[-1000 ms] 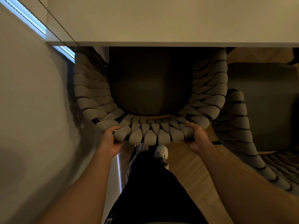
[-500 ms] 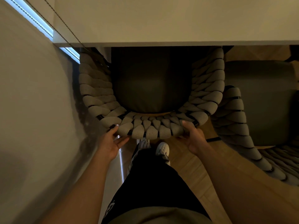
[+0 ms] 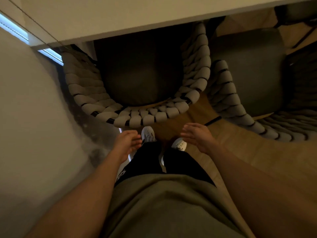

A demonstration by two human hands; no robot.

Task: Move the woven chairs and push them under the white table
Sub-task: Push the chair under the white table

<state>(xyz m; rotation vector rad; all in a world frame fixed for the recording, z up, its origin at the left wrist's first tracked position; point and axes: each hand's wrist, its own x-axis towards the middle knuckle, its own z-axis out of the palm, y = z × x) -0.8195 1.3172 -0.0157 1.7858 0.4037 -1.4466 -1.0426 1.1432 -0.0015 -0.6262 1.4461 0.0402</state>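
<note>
A woven chair (image 3: 137,117) with a thick grey rope back and a dark seat cushion stands in front of me, its seat partly under the white table (image 3: 106,19). A second woven chair (image 3: 228,93) stands to its right, its cushion also partly under the table edge. My left hand (image 3: 127,141) hangs below the first chair's back, fingers relaxed, touching nothing. My right hand (image 3: 197,136) is open with fingers spread, apart from the chair back.
A pale wall (image 3: 30,117) runs close along the left, with a bright window strip (image 3: 15,30) at the top left. Wooden floor (image 3: 240,152) lies to the right. My white shoes (image 3: 148,133) stand just behind the first chair.
Both hands have let go of the first chair's woven back and drawn back toward me. The chair stays partly under the table. The view has tilted and turned to the left.
</note>
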